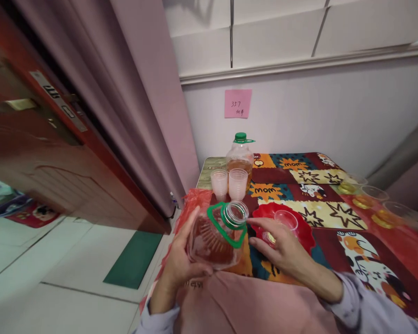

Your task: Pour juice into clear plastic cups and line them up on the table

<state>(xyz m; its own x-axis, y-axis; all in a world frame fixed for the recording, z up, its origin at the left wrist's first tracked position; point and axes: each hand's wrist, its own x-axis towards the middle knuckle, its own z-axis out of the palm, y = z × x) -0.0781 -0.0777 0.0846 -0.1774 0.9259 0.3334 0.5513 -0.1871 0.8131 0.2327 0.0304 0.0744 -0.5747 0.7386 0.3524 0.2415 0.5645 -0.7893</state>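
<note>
My left hand (181,262) is wrapped around a clear plastic jug (209,243), which leans toward the right in front of my apron. A green ring handle (237,241) sits around the jug's neck, and its mouth shows no cap. By that mouth is my right hand (282,246), index finger and thumb apart, holding nothing I can see; whether the fingertip touches the rim I cannot tell. Just beyond the right hand lies a red scalloped dish (308,232) with a clear plastic cup (286,220) in it. A small yellowish item beside the cup is partly hidden by my fingers.
Two stacks of clear cups (237,184) stand behind the jug. Farther back is a green-capped jug (240,160) of amber liquid. Cups of yellow liquid (364,201) line the table's right side. A wooden door (90,171) stands at left; a pink note (238,104) is on the wall.
</note>
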